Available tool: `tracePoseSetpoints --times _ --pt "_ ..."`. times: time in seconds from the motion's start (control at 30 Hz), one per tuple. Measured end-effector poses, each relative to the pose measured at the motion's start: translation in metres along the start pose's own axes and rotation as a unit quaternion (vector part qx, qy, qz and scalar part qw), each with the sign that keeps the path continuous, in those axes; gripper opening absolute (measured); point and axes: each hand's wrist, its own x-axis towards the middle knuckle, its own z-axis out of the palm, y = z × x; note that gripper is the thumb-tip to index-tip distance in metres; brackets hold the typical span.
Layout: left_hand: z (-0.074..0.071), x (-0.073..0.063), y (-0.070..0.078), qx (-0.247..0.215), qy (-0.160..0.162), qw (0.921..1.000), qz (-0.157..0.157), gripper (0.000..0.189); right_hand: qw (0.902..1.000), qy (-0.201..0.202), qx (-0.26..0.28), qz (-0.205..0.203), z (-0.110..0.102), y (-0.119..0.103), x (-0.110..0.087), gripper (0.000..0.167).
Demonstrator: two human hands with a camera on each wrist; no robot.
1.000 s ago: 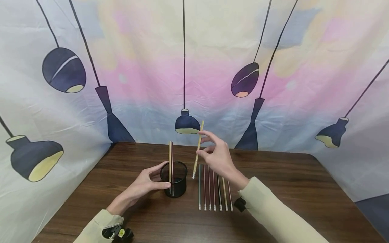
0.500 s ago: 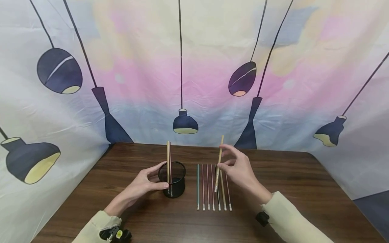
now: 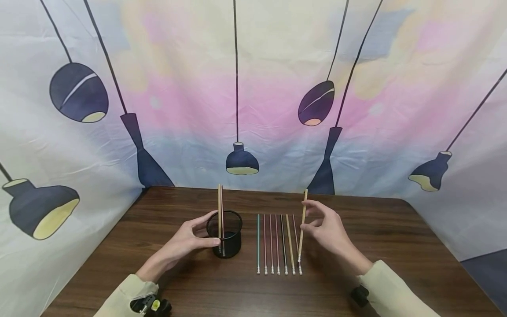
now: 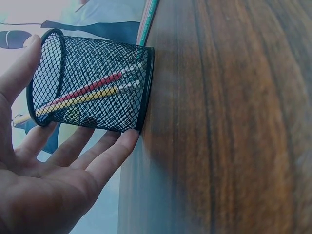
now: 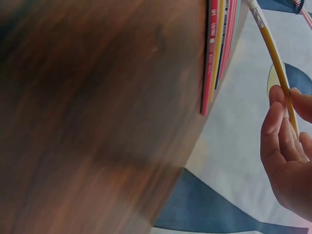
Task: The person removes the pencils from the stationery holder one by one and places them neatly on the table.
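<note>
Around the near side of a black mesh pencil cup (image 3: 233,245) curls my left hand (image 3: 185,241), thumb and fingers against its wall and rim. Two pencils stand inside: a red pencil (image 4: 100,83) and a yellow pencil (image 4: 95,96), eraser ends down as seen through the mesh. My right hand (image 3: 328,225) pinches another yellow pencil (image 3: 303,233) between thumb and fingers, nearly upright, its eraser end pointing down. That pencil's lower end overlaps the rightmost pencil of a row lying on the table, which includes a teal pencil (image 3: 259,242) and a black pencil (image 3: 283,242).
The row of several pencils lies side by side to the right of the cup, eraser ends toward me. Under everything is a dark wooden table (image 3: 376,246). A cloth backdrop (image 3: 190,110) printed with lamps hangs behind its far edge.
My right hand has carried the yellow pencil rightward and lower, from beside the cup across to the right end of the row. The left hand and the cup stay in place.
</note>
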Motion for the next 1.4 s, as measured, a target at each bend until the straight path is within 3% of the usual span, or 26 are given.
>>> tracePoseSetpoints --times 0.47,1.0,1.4 --pt "0.0 -0.001 0.0 -0.002 0.005 1.0 -0.007 0.086 0.9974 -0.037 -0.028 0.056 -0.007 0.012 -0.002 0.062" --pt "-0.002 0.0 -0.002 -0.002 0.005 1.0 -0.006 0.088 0.9909 -0.099 -0.015 0.09 -0.004 0.022 0.003 0.061" --pt "-0.001 -0.001 -0.001 -0.006 0.002 1.0 -0.002 0.087 0.9851 -0.124 -0.059 0.104 -0.001 0.024 0.008 0.047"
